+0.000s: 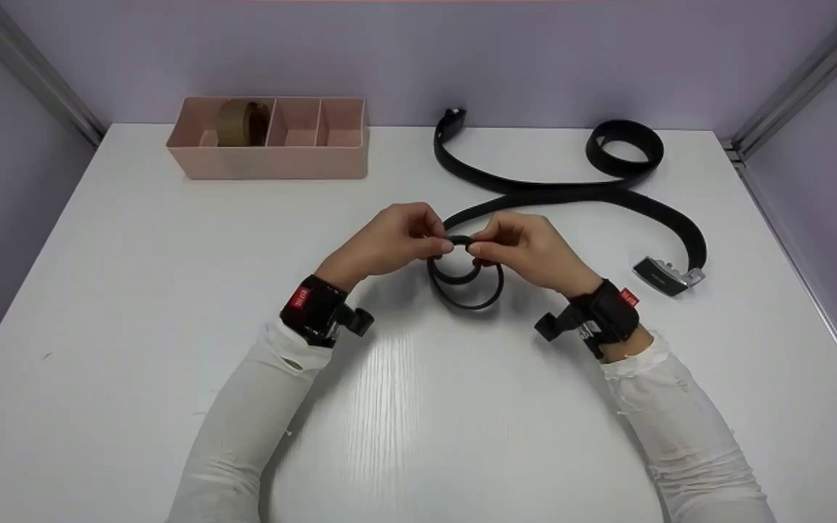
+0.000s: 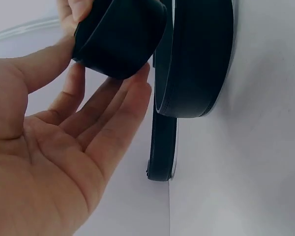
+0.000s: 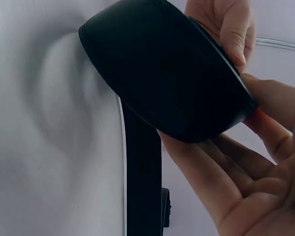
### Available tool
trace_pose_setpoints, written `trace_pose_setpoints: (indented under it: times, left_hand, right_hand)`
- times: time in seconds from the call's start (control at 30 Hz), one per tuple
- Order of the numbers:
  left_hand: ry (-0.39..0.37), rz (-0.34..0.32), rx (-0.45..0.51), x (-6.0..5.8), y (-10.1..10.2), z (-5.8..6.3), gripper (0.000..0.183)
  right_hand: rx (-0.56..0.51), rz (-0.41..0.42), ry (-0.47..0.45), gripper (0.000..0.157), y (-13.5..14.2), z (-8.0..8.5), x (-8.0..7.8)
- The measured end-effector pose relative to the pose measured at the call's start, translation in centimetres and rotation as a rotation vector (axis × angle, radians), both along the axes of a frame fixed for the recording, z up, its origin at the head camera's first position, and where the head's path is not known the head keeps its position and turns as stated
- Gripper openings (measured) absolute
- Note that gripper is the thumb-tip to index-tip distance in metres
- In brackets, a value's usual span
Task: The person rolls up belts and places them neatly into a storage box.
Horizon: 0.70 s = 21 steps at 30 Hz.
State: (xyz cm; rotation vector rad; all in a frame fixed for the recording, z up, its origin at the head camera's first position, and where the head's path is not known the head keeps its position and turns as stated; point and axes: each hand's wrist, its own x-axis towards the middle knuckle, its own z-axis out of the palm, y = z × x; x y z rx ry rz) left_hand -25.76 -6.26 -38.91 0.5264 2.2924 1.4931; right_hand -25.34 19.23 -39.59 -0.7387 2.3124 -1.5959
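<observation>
A black belt is rolled into loose loops [image 1: 468, 307] between my two hands, in the middle of the head view. My left hand [image 1: 404, 238] pinches the rolled end between thumb and fingers from the left. From the right, my right hand [image 1: 526, 248] pinches the same inner loop. The belt's strip runs behind the hands and curves right to a silver-and-black buckle [image 1: 665, 276] lying on the table. In the right wrist view, the wide belt band [image 3: 162, 73] stands on edge between the fingers. A second black belt [image 1: 473, 174] lies behind, touching or nearly touching the first.
At the back left stands a pink divided tray [image 1: 277, 163] with a roll of brown tape [image 1: 240, 123] in its left compartment. The second belt's coiled end [image 1: 625, 129] sits near the back right. Pale walls border the white table [image 1: 113, 305] at back and sides.
</observation>
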Motion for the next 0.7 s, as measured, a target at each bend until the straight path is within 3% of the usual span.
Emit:
trace_pose_setpoints:
  times: [0.13, 0.3, 0.5, 0.7]
  left_hand:
    - [0.006, 0.013, 0.034, 0.1, 0.0, 0.0, 0.018]
    - [0.028, 0.070, 0.046, 0.1, 0.1, -0.1, 0.014]
    - [-0.001, 0.147, 0.132, 0.1, 0.3, 0.1, 0.014]
    - [-0.023, 0.251, 0.237, -0.1, 0.5, -0.2, 0.012]
  right_hand:
    - [-0.003, -0.011, 0.033, 0.015, -0.3, 0.1, 0.1]
    - [-0.081, -0.088, 0.038, 0.017, -0.7, -0.3, 0.1]
    - [-0.234, -0.168, 0.015, 0.019, -0.9, -1.0, 0.1]
    - [-0.302, -0.185, -0.055, 0.026, -1.0, -1.4, 0.1]
